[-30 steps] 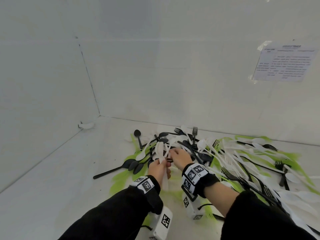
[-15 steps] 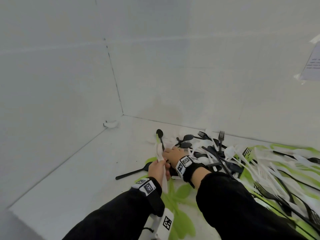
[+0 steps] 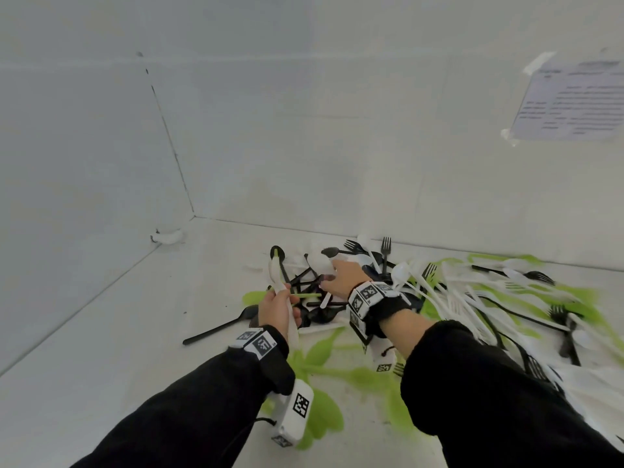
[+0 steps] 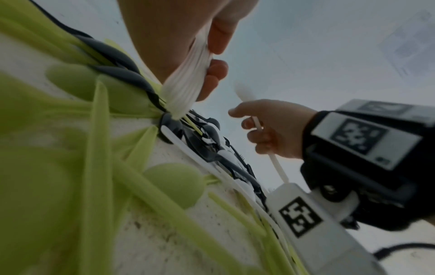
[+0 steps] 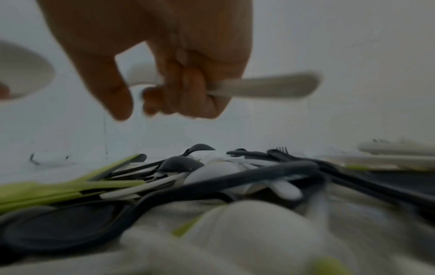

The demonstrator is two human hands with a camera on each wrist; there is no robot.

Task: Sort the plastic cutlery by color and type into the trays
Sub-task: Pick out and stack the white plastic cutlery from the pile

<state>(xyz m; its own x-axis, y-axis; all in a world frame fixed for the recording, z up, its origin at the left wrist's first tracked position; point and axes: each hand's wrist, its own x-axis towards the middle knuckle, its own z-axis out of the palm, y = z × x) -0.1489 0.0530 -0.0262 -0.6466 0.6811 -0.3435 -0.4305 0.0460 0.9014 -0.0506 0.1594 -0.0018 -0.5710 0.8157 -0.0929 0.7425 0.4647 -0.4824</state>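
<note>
Where two white walls meet in a corner, a white bench (image 3: 101, 349) is seen, w/ a printed sheet (image 3: 570, 103) taped to the rear wall at right. A mixed cutlery pile (image 3: 456, 298) of black, white & green pieces is spread along the wall's foot. A bundle of white spoons (image 4: 186, 81) is clenched in the left hand (image 3: 277, 309), held above the pile's left end. One white spoon (image 5: 263, 87) is gripped by the right hand (image 3: 344, 276), fingers curled round its handle. No trays are in view.
</note>
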